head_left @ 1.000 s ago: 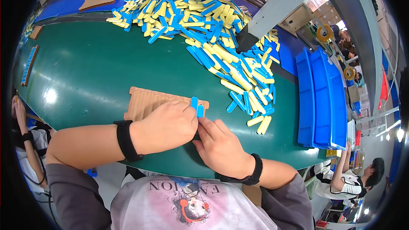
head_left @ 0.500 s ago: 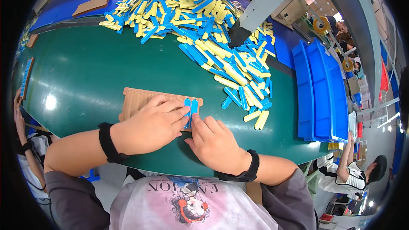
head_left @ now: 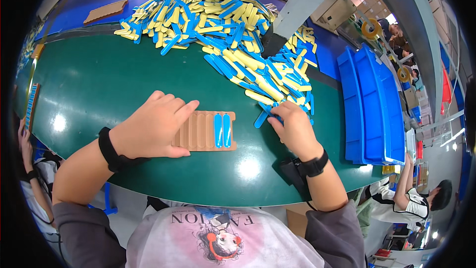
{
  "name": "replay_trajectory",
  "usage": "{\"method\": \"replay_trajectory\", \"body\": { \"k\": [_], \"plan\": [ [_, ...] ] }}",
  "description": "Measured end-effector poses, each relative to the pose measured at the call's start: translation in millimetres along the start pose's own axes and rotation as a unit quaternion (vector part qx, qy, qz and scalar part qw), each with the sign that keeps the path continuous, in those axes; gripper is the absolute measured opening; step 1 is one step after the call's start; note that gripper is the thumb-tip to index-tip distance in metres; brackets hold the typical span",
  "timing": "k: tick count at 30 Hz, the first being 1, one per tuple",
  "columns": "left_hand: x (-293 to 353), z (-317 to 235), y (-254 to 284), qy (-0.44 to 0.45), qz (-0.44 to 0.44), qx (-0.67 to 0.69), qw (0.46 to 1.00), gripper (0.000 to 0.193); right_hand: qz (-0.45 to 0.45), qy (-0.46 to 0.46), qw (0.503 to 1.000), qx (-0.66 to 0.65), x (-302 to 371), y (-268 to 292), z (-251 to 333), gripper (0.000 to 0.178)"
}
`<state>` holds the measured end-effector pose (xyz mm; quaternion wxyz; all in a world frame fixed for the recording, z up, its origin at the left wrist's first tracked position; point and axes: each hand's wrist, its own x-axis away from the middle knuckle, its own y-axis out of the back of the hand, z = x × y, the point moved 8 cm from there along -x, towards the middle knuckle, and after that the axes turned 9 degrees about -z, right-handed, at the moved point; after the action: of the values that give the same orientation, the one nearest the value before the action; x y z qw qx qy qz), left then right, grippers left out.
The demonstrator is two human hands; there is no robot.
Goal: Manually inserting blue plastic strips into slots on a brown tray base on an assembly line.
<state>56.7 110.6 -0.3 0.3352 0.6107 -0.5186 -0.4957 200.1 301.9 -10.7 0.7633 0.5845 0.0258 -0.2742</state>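
Note:
A brown cardboard tray with grooves lies on the green table in front of me. Two blue strips with rounded ends rest side by side in its rightmost grooves. My left hand covers the tray's left part and holds it between the thumb at the near edge and the fingers at the far edge. At the near end of a heap of blue and yellow flat strips, my right hand has its bent fingers and thumb closed around a blue strip, largely hidden beneath them.
Blue plastic bins stand at the right. A grey metal post rises beside the heap. Another cardboard tray lies at the far left, and a filled one lies by another person's hand.
My right hand has left the tray and moved right to the heap. My left hand has shifted left, uncovering the two blue strips and several bare grooves.

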Motion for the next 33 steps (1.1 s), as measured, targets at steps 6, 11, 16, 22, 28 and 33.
{"method": "replay_trajectory", "body": {
  "k": [6, 11, 16, 22, 28, 33],
  "plan": [
    [-45, -27, -4, -0.02, 0.048, -0.057, 0.997, 0.061, -0.102, -0.092, 0.984, -0.111, 2, 3, -30, 0.013],
    [-126, -76, -49, -0.27, 0.007, -0.113, 0.956, 0.008, -0.182, -0.241, 0.888, -0.347, 14, 1, -77, 0.009],
    [-144, -78, -77, -0.466, -0.022, -0.165, 0.869, 0.003, -0.191, -0.213, 0.88, -0.379, 9, 6, -71, 0.014],
    [-130, -66, -53, -0.411, -0.02, -0.106, 0.905, 0.005, -0.228, -0.183, 0.843, -0.452, 10, 12, -66, 0.01],
    [-48, -41, -5, -0.302, -0.046, -0.099, 0.947, 0.018, -0.196, 0.195, 0.956, -0.1, 26, 44, 62, 0.026],
    [-16, -47, -8, -0.273, -0.062, -0.133, 0.951, 0.02, -0.147, 0.377, 0.907, -0.117, 20, 17, 121, 0.027]
  ]
}}
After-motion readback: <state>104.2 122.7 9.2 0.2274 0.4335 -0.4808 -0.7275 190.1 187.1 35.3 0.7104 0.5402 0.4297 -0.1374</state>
